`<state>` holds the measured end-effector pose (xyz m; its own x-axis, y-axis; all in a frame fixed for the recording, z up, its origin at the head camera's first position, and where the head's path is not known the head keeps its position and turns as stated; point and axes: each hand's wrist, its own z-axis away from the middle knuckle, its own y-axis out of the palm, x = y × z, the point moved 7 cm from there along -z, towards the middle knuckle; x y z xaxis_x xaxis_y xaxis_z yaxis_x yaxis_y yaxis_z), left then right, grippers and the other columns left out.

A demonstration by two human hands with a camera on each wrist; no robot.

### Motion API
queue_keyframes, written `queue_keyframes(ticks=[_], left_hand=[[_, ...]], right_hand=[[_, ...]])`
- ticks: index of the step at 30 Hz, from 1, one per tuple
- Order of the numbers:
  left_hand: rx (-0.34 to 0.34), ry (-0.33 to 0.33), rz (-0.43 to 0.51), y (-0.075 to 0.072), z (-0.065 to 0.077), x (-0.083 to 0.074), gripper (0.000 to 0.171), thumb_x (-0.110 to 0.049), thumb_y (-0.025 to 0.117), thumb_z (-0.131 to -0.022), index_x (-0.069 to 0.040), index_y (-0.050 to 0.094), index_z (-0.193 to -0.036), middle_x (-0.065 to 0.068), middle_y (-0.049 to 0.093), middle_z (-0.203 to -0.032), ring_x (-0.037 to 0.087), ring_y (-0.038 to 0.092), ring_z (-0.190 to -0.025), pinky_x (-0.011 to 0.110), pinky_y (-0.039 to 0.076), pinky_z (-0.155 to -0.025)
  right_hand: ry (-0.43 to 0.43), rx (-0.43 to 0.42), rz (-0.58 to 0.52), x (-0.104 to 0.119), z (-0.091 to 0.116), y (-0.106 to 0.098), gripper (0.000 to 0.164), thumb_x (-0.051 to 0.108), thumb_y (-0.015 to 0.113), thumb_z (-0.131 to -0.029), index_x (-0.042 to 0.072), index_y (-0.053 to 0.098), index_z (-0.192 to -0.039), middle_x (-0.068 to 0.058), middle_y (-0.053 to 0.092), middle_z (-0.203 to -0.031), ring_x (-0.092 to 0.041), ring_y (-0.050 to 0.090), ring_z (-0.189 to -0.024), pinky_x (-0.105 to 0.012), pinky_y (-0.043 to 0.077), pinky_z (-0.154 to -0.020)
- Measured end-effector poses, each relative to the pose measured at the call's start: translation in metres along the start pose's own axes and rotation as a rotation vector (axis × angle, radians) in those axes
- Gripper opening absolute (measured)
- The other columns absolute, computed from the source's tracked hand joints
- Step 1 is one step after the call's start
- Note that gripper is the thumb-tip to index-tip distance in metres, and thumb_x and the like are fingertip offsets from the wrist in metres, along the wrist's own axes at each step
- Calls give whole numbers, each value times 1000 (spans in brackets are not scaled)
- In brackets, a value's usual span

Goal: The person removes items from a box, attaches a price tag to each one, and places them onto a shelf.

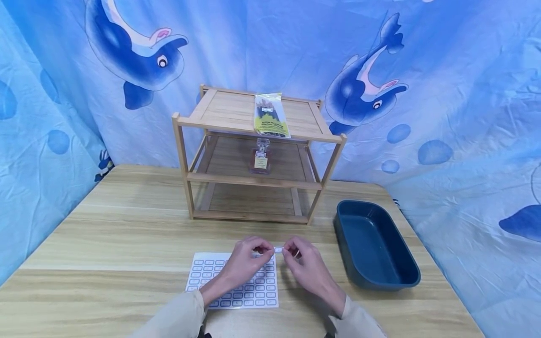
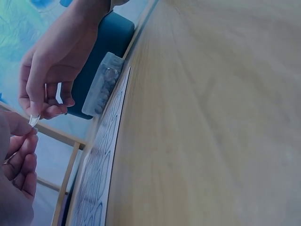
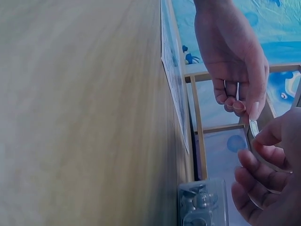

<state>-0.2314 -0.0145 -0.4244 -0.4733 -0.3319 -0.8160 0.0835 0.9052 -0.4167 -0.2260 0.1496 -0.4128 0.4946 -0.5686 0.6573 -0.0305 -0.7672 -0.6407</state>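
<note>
A small white label with a blue border (image 1: pixel 278 249) is stretched between my two hands above the table. My left hand (image 1: pixel 248 258) pinches its left end between thumb and forefinger, and my right hand (image 1: pixel 309 267) pinches the other end. In the right wrist view the label (image 3: pixel 254 128) looks slightly bent between the fingertips. Under my left hand and forearm lies a sheet of matching labels (image 1: pixel 270 293), partly covered by them. A clear plastic box (image 2: pixel 102 84) with round things inside shows near the sheet in both wrist views; my right hand seems to hide it from the head view.
Behind my hands stands a wooden three-tier rack (image 1: pixel 253 178). On its top tier lies a yellow-and-clear packet (image 1: pixel 272 119) bearing a small label; a glass perfume bottle (image 1: pixel 260 159) stands on the middle tier. To the right sits a dark blue basin (image 1: pixel 380 282). Blue dolphin-printed curtains surround the table.
</note>
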Motion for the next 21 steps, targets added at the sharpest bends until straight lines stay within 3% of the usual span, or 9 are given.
queue_keyframes(ticks=[8,14,21], left_hand=[[17,23,-7,7,-3,-4,4,-11,72,-96,-12,76,-98,-4,71,-93,14,64,-91,32,57,-83],[31,35,-28,14,-4,-4,9,-5,72,-92,-11,76,-96,-8,69,-91,11,62,-89,29,56,-81],[37,62,-29,21,-6,-6,10,-4,72,-90,-11,76,-95,-7,69,-90,9,62,-88,31,54,-84]], right_hand=[[-8,-29,-3,-5,4,-6,11,1,70,-93,11,67,-93,9,60,-86,-9,59,-80,-27,57,-71],[16,-31,12,-8,6,-10,13,0,71,-92,13,67,-93,10,59,-86,-8,59,-81,-26,56,-72],[-20,-64,44,-9,12,-16,16,-1,72,-90,14,66,-90,10,59,-85,-8,58,-80,-26,56,-70]])
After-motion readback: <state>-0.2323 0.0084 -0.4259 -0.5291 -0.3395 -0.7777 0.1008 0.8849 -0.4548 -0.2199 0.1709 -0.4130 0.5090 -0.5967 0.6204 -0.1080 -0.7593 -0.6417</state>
